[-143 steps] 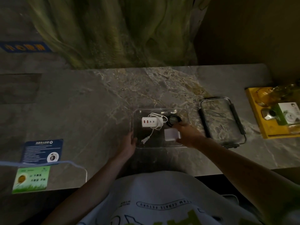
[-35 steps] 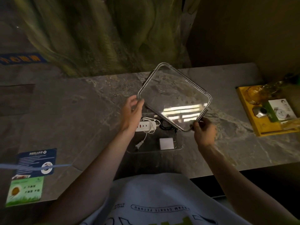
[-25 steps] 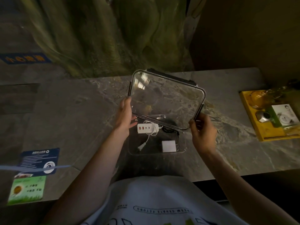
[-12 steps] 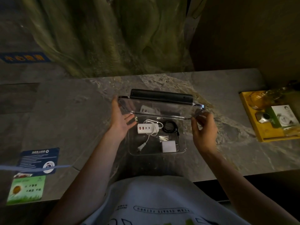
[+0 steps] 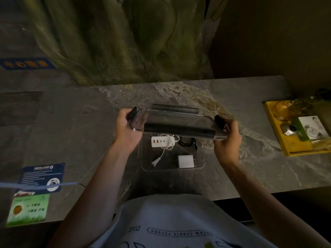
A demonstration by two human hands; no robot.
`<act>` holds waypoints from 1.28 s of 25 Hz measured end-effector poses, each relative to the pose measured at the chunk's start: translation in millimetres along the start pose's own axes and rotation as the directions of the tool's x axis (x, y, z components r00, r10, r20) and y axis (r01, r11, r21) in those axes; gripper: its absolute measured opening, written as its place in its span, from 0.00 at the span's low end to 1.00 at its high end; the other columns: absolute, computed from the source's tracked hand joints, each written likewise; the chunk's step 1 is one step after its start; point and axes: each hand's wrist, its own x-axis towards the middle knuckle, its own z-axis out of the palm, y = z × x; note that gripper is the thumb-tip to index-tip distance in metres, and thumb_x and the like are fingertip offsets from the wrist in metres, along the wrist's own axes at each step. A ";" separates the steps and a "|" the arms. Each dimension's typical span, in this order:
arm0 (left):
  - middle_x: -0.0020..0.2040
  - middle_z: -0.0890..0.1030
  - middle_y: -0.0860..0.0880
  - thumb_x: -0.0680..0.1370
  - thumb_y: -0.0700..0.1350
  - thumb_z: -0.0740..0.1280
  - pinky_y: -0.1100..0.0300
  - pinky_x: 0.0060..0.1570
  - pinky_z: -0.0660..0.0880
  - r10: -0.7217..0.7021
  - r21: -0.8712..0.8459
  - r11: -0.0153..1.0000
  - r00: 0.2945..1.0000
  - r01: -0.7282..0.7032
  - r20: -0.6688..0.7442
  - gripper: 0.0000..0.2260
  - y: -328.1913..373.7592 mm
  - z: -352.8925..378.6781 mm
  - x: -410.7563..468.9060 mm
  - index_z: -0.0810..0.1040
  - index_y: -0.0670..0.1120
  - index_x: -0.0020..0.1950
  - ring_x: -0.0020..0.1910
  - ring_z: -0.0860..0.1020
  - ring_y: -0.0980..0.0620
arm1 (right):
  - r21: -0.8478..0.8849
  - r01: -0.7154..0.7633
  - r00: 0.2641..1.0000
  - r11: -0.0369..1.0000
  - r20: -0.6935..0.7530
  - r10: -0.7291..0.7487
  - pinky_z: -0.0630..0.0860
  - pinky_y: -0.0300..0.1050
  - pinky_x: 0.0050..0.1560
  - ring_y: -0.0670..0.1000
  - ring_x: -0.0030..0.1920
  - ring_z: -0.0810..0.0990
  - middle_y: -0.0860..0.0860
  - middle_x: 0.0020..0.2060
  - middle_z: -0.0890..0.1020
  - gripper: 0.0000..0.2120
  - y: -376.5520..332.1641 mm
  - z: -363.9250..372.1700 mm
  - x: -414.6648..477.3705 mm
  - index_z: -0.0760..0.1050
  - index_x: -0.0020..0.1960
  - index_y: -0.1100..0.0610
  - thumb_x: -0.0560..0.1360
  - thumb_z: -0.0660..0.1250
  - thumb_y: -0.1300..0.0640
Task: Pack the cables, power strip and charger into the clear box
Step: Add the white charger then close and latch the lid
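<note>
The clear box sits on the stone counter in front of me. Inside it lie a white power strip with its white cord and plug, a coiled black cable and a white square charger. I hold the clear lid with black latches level, a little above the box's far half. My left hand grips its left end and my right hand grips its right end.
A yellow tray with glassware and a white-green packet stands at the right of the counter. A blue card and a green card lie at the near left. A rough rock-like wall rises behind the counter.
The lid was lifted from the right of the box, turned in both hands from tilted upright to flat, and lowered toward the box.
</note>
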 end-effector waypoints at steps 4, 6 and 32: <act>0.59 0.79 0.41 0.80 0.42 0.56 0.55 0.70 0.66 -0.014 0.076 0.997 0.999 0.011 0.045 0.12 -0.3 -5.6 4.2 0.77 0.39 0.53 0.63 0.76 0.45 | 0.048 -0.048 0.996 0.998 0.080 0.044 0.70 0.25 0.56 0.38 0.60 0.74 0.49 0.63 0.76 0.21 -3.2 -2.7 0.2 0.70 0.68 0.61 0.76 0.67 0.63; 0.62 0.77 0.42 0.81 0.42 0.55 0.55 0.70 0.66 0.006 0.144 0.990 0.999 -0.012 0.046 0.12 -2.1 -7.1 5.2 0.76 0.41 0.57 0.63 0.76 0.46 | 0.048 -0.041 0.992 0.998 0.117 0.035 0.71 0.27 0.58 0.39 0.62 0.74 0.49 0.65 0.75 0.22 -2.0 -4.6 0.1 0.69 0.70 0.59 0.76 0.67 0.63; 0.61 0.78 0.52 0.77 0.42 0.66 0.46 0.62 0.73 0.139 0.912 0.411 0.989 -0.007 -0.055 0.22 -59.7 -100.4 52.5 0.68 0.57 0.69 0.61 0.76 0.48 | -0.205 -0.289 0.910 0.935 0.244 0.335 0.71 0.30 0.43 0.46 0.52 0.80 0.47 0.51 0.81 0.13 54.6 14.0 -23.4 0.76 0.62 0.58 0.78 0.63 0.62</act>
